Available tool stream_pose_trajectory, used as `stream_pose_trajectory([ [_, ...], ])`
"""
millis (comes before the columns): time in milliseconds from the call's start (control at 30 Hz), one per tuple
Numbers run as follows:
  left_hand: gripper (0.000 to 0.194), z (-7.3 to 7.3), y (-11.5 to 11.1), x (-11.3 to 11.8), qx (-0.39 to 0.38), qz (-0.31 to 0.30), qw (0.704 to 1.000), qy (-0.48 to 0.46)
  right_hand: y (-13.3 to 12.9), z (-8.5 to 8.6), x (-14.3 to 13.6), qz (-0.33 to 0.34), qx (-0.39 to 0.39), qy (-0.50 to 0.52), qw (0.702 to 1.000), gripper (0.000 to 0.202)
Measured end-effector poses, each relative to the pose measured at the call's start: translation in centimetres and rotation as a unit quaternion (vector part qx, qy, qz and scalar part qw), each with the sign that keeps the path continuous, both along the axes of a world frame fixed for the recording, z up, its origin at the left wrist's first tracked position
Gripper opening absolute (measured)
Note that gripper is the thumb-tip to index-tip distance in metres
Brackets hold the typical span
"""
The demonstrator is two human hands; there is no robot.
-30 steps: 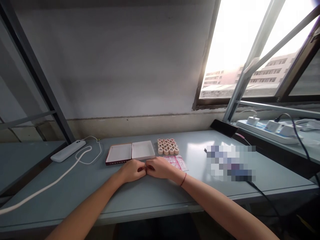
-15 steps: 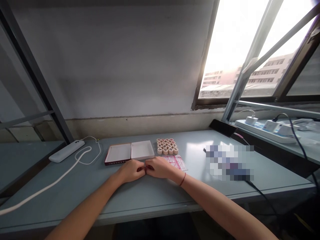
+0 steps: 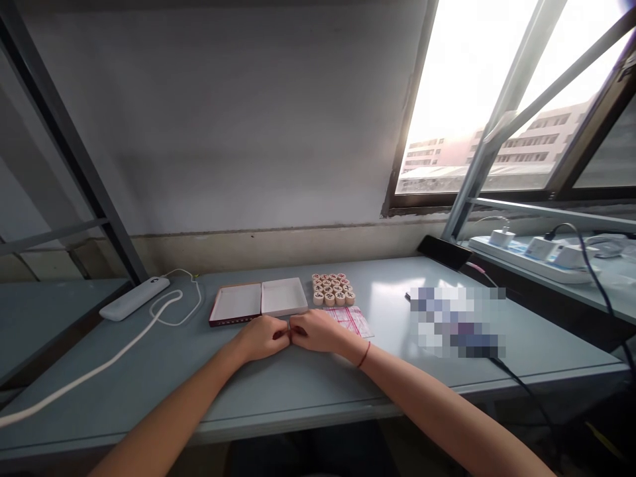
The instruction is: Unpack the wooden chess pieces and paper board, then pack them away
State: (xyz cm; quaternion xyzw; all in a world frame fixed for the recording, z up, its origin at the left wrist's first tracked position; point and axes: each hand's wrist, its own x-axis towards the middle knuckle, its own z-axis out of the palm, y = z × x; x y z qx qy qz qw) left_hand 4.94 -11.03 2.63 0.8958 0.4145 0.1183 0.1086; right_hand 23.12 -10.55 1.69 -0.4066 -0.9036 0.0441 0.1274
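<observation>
My left hand [image 3: 262, 336] and my right hand [image 3: 318, 330] rest together on the grey-blue desk, fingers curled and fingertips meeting. Nothing shows between them. Just behind my hands lies an open box with two white-lined halves, the left half [image 3: 237, 303] with a dark red outer edge and the right half [image 3: 284, 296] plain white. Right of the box, round wooden pieces [image 3: 334, 289] with red and black characters stand grouped in rows. A folded sheet with pink lines [image 3: 352, 320] lies in front of the pieces, partly behind my right hand.
A white power strip [image 3: 135, 299] with a cable lies on the left. Right of the sheet is a blurred item [image 3: 454, 321] with a black cord. A dark flat object [image 3: 444, 254] leans near the window frame. Another power strip [image 3: 531, 260] holds several plugs at the far right.
</observation>
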Motion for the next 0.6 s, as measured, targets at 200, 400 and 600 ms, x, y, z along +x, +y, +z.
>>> stream_pose_trajectory([
  [200, 0.020, 0.06, -0.02, -0.02, -0.008, 0.002, 1.000, 0.001, 0.08, -0.09, 0.01, 0.005, -0.003, 0.013, 1.000, 0.015],
  [400, 0.020, -0.13, 0.05, -0.07, -0.001, 0.001, 1.000, 0.003, -0.02, 0.11, 0.13, 0.003, -0.005, 0.011, 1.000, 0.015],
  [600, 0.020, -0.37, 0.16, -0.17, -0.007, 0.001, 1.000, 0.002, -0.09, 0.13, -0.17, 0.004, 0.001, 0.005, 1.000, 0.015],
])
